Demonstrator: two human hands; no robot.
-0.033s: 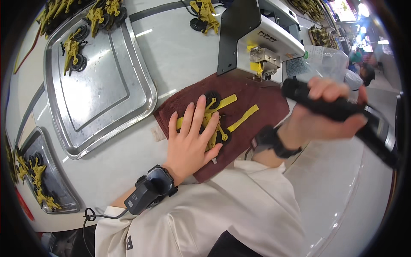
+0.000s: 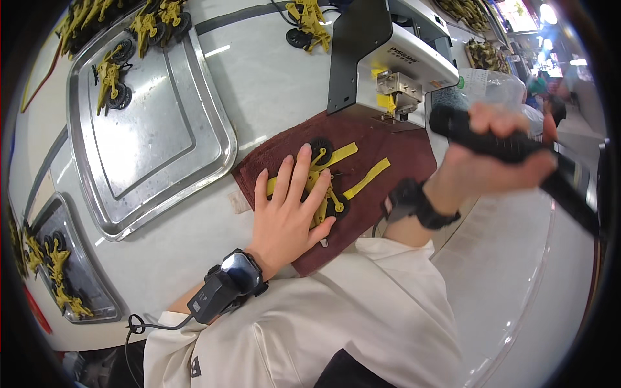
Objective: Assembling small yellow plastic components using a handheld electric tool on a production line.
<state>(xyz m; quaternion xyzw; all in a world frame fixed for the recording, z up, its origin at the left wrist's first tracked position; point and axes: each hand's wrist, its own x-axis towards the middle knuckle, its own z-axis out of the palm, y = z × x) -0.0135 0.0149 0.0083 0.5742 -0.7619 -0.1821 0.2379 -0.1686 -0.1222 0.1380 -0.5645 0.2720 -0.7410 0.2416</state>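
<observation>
My left hand (image 2: 284,210) lies flat with its fingers spread on a yellow toy cannon (image 2: 335,204) with black spoked wheels, which rests on a dark red cloth (image 2: 404,152). Two flat yellow legs of the toy stick out to the right from under the fingers. To the right, above the cloth's edge, my right hand (image 2: 485,161) is closed around a long black hand tool (image 2: 521,149), held slanting down to the right. Motion blurs this hand, and I cannot make out the exact kind of tool.
Left of the cloth stands a large metal tray (image 2: 152,145) with similar toys at its far end. A smaller metal tray (image 2: 107,304) holds several more. Behind the cloth is a white and black machine (image 2: 407,71); a clear plastic container (image 2: 495,84) stands beside it.
My right hand and the black tool have shifted slightly up and to the right. My left hand and the toy cannon have stayed in place.
</observation>
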